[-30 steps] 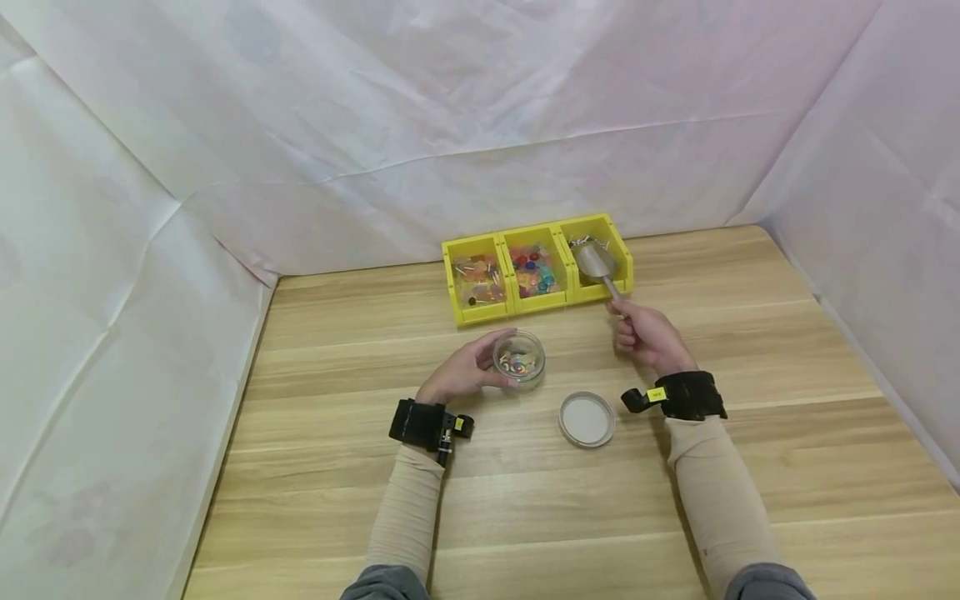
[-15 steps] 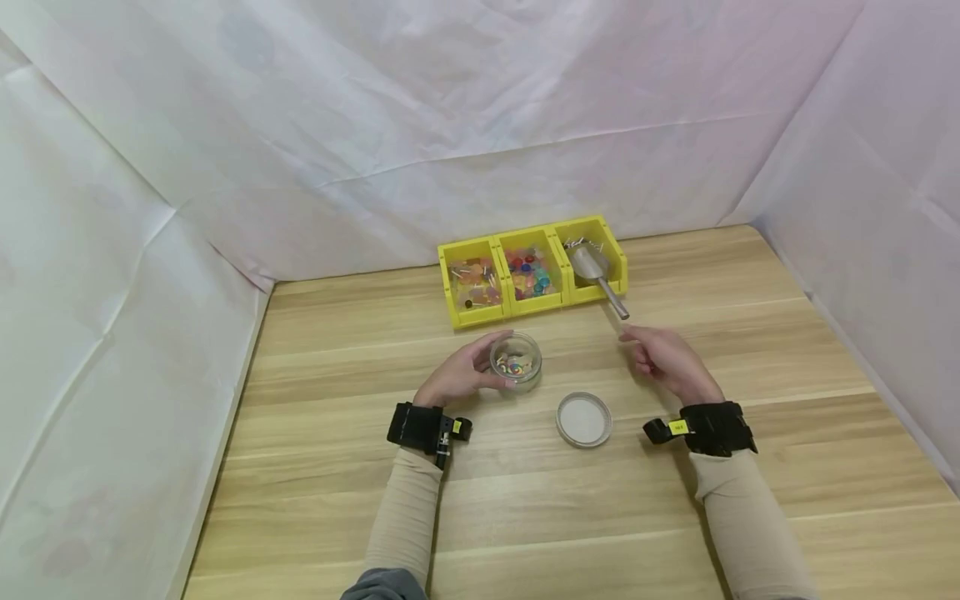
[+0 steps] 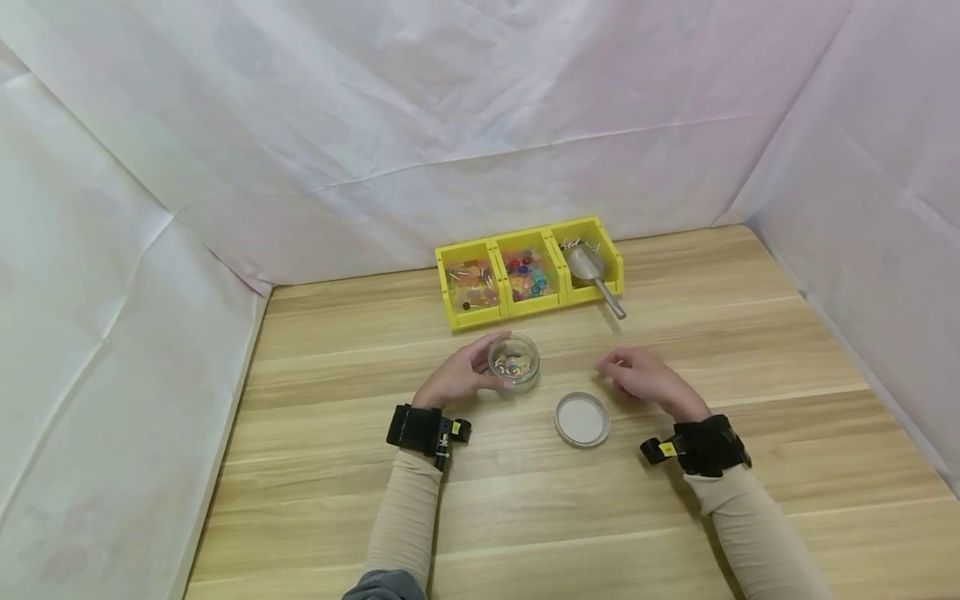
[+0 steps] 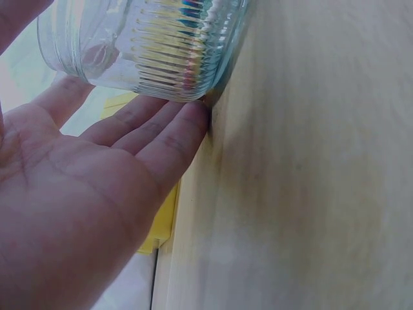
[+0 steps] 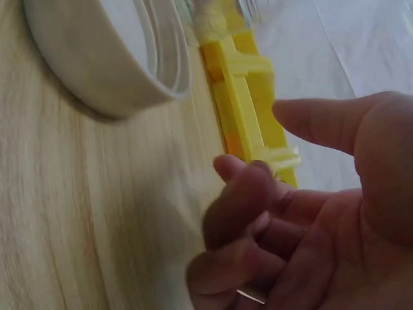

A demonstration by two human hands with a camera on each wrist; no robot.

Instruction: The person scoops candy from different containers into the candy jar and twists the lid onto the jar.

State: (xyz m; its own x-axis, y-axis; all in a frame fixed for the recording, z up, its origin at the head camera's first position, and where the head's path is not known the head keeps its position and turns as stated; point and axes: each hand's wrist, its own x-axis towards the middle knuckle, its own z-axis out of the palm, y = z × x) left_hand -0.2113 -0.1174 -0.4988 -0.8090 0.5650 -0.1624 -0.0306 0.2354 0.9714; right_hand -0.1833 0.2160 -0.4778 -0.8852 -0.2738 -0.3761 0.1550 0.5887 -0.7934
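My left hand (image 3: 455, 375) holds an uncapped glass jar (image 3: 528, 379) on the wooden table, its thumb and fingers around the side. Small colourful pieces lie in the bottom of the jar, and the left wrist view shows the ribbed glass (image 4: 171, 55) up close. My right hand (image 3: 651, 382) is above the table with fingers loosely bent and nothing in them. Beside it a round lid (image 3: 582, 419) lies with its hollow inside facing up; in the right wrist view the lid's pale rim (image 5: 122, 77) is near the fingers.
Three joined yellow bins (image 3: 480, 317) stand at the back, with wrapped candies in the left and middle ones. A metal scoop (image 3: 583, 263) rests in the right bin, its handle (image 3: 611, 300) jutting over the front. White cloth walls (image 3: 420, 100) enclose the table.
The right hand has let go of the scoop's handle, leaving the scoop in the right bin. It has drawn back toward the lid. The left hand stays on the jar.
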